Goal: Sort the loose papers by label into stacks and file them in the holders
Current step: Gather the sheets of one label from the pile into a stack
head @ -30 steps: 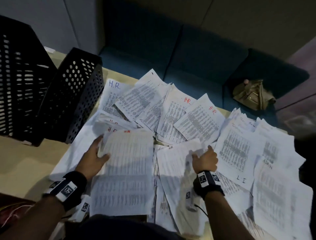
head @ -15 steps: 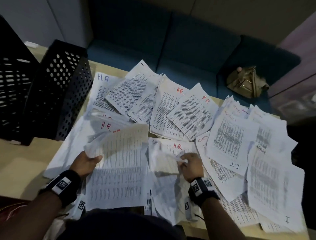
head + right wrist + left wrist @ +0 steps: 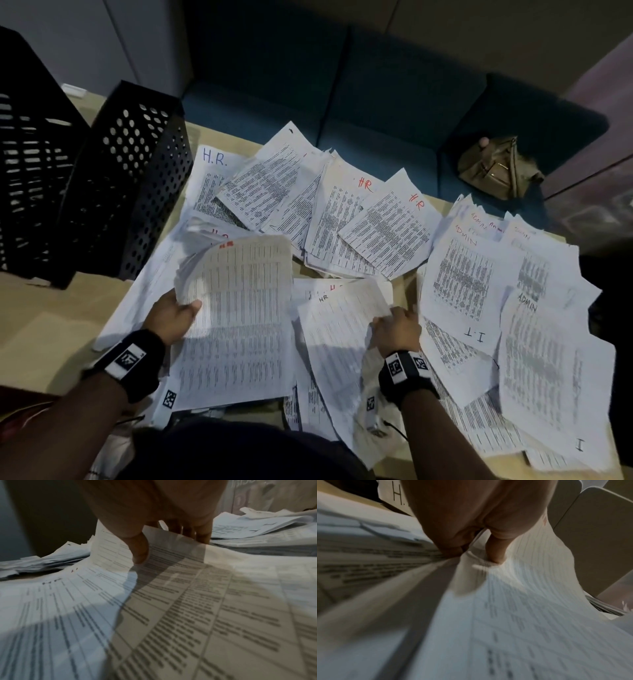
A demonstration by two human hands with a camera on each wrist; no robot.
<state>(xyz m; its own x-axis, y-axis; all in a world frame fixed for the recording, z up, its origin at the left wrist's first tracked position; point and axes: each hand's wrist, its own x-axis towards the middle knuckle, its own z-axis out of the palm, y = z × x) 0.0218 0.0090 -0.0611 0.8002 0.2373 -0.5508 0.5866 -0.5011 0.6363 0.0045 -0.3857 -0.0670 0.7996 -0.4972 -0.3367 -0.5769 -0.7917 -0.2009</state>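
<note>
Printed sheets marked HR, ADMIN and I.T cover the wooden table (image 3: 51, 308). My left hand (image 3: 173, 313) grips the left edge of a stack of HR sheets (image 3: 239, 318), thumb on top; in the left wrist view the thumb (image 3: 494, 547) presses the curled HR stack (image 3: 513, 601). My right hand (image 3: 394, 323) pinches the right edge of a single HR sheet (image 3: 339, 329); the right wrist view shows the thumb (image 3: 139, 547) on top of that sheet (image 3: 171, 601) and the fingers (image 3: 202, 534) under its lifted edge. Two black perforated holders (image 3: 130, 185) stand at the left.
More HR sheets (image 3: 359, 222) fan out at the table's back; ADMIN and I.T sheets (image 3: 479, 274) lie overlapped at the right. Behind the table is a blue sofa (image 3: 342, 102) with a tan bag (image 3: 496, 168) on it.
My left hand has lifted and curled the left edge of the HR stack. My right hand drew back toward me, letting go of a crumpled sheet and pinching a flatter HR sheet.
</note>
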